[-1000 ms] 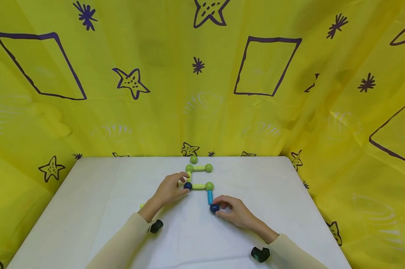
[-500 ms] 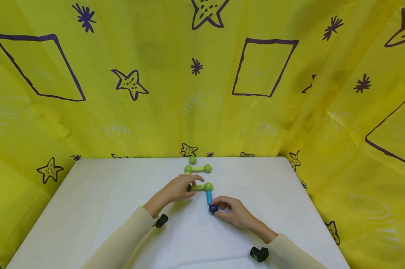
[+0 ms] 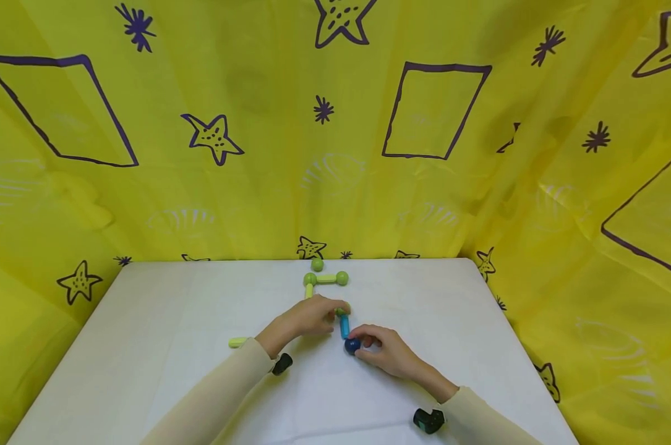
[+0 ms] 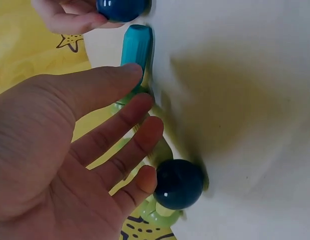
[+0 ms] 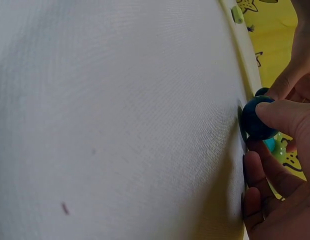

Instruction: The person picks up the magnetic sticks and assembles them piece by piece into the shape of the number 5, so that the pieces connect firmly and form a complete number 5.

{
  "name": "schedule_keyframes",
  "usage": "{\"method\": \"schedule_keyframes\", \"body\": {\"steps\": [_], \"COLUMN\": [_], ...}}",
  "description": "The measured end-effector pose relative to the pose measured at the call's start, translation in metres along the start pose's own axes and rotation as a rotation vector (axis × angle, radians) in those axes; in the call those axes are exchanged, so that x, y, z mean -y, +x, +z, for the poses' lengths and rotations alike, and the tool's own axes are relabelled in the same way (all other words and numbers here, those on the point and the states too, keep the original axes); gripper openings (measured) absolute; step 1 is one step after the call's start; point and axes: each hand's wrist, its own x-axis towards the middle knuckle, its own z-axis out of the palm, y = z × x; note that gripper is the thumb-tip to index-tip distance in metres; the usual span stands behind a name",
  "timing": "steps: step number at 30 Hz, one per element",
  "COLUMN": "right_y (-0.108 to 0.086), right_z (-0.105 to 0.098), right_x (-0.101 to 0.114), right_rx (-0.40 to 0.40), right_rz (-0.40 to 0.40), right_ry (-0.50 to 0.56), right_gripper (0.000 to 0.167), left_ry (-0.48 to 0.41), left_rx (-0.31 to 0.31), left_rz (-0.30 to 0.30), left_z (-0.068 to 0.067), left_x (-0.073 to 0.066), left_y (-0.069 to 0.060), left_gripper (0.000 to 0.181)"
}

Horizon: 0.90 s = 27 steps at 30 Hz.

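Observation:
My right hand [image 3: 388,351] pinches a dark blue ball [image 3: 352,346] between thumb and fingers, low on the white table. Just beyond that ball lies a blue stick [image 3: 344,327], whose far end meets a green ball [image 3: 347,307]. My left hand [image 3: 313,315] reaches over the build, its fingertips by the green ball and the stick; the fingers are loosely bent and grip nothing visible. In the left wrist view, a second dark blue ball [image 4: 179,184] sits beside the smaller fingers. The head view hides this ball and most of its light green stick behind the left hand.
Behind the hands, light green sticks join a green corner ball [image 3: 310,279] and another green ball [image 3: 342,278]. A loose green ball [image 3: 317,264] lies near the table's back edge. A light green stick [image 3: 237,342] lies left, beside the left sleeve. A yellow patterned curtain [image 3: 279,185] surrounds the table.
My left hand has moved right, from the far dark blue ball along the light green stick to the green ball and blue stick. My right hand keeps holding its ball in place.

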Motion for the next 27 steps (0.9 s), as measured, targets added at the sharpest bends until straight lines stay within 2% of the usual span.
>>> {"method": "schedule_keyframes", "body": {"steps": [11, 20, 27], "right_y": [0.0, 0.0, -0.001], "right_z": [0.0, 0.0, 0.001], "right_x": [0.003, 0.002, 0.001], "right_rx": [0.004, 0.007, 0.002], "right_rz": [0.005, 0.004, -0.006], "right_ry": [0.014, 0.01, 0.012], "right_gripper": [0.032, 0.032, 0.032], "left_ry": [0.093, 0.11, 0.107], "left_rx": [-0.009, -0.038, -0.058], "left_rz": [-0.007, 0.056, 0.062], "left_z": [0.015, 0.029, 0.032], "left_x": [-0.004, 0.0, 0.0], "left_y": [0.006, 0.011, 0.011], "left_gripper": [0.037, 0.019, 0.015]}}
